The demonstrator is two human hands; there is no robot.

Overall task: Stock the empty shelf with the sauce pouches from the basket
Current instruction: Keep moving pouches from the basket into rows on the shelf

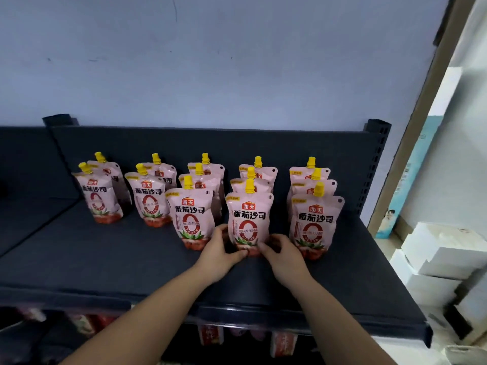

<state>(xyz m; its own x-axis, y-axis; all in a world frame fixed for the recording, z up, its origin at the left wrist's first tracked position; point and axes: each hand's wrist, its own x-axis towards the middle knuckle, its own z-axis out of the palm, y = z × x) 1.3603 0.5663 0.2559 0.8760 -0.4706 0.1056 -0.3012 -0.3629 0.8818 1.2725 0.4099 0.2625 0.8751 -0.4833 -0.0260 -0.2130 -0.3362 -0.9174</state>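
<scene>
Several pink sauce pouches with yellow caps stand in rows on the dark shelf (105,256). The front pouch of the fourth row (250,219) stands upright between both my hands. My left hand (218,248) holds its lower left edge, thumb at the bottom front. My right hand (282,251) pinches its lower right corner. A neighbouring front pouch (193,219) stands just to the left, another (315,222) to the right. The basket is not in view.
The shelf's back panel (237,143) rises behind the rows; a perforated upright (374,164) bounds the right end. White boxes (442,256) are stacked to the right of the shelf. Red packages (210,335) hang on the shelf below.
</scene>
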